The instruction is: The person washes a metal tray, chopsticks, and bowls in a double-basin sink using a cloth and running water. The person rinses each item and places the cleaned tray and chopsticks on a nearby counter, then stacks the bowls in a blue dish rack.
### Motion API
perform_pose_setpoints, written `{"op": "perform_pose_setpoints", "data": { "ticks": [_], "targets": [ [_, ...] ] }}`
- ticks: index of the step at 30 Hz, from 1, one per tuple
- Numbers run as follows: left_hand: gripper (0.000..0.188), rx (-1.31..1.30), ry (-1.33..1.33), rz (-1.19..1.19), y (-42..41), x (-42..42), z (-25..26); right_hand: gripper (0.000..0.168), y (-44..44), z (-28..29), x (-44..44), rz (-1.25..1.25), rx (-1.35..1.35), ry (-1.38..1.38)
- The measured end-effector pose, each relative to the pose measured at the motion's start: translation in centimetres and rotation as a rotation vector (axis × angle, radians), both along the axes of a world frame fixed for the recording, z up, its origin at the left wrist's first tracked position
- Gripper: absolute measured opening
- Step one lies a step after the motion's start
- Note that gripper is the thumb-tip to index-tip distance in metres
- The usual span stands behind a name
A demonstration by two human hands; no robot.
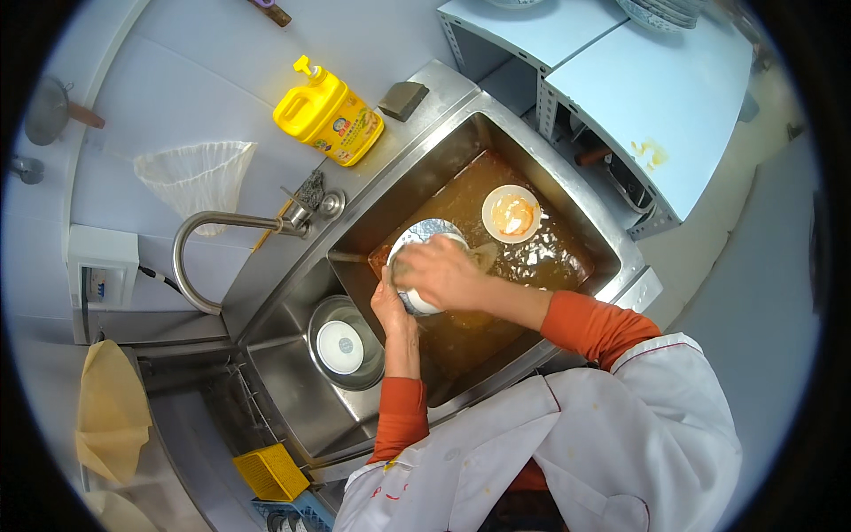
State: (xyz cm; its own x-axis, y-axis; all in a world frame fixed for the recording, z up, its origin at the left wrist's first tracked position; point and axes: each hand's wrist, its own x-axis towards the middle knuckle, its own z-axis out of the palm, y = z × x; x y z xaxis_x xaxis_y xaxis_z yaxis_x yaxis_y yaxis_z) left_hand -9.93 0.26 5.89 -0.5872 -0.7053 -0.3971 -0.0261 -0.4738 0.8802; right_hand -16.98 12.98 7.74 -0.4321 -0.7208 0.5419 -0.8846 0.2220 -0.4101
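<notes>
Above brown, murky water in the large steel sink basin [459,359], my left hand [397,319] grips the lower left rim of a patterned white and blue plate [425,231]. My right hand [439,269] is blurred and lies over the plate's face; a wet cloth or scrubber seems to be under its fingers, though its kind cannot be told. A small white bowl [510,214] with orange residue sits in the water to the upper right. In the smaller basin at left, a white bowl or dish [340,348] rests in a round metal bowl [318,326].
A curved steel faucet [193,229] stands at the left. On the sink's back ledge are a yellow pump jug of dish soap [332,120], a dark sponge block [403,100] and a steel wool scourer [310,189]. A white-topped metal shelf [651,100] holds stacked plates [661,14].
</notes>
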Motion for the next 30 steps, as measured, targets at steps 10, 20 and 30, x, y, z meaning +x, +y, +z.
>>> {"op": "perform_pose_setpoints", "data": {
  "ticks": [10, 20, 30],
  "targets": [
    [0.066, 0.096, 0.208, 0.052, -0.7, -0.4, -1.1, 0.045, 1.0, -7.2, -1.5, -0.166, -1.001, -1.864],
    [0.043, -0.14, 0.201, -0.314, 0.1, 2.3, 2.4, 0.035, 1.6, -6.8, -6.4, -0.1, -0.685, -1.683],
    [0.056, -0.022, 0.185, -0.057, 0.8, 1.0, 3.1, 0.04, 1.0, 1.2, -8.1, -0.044, -0.192, -0.663]
  ]
}}
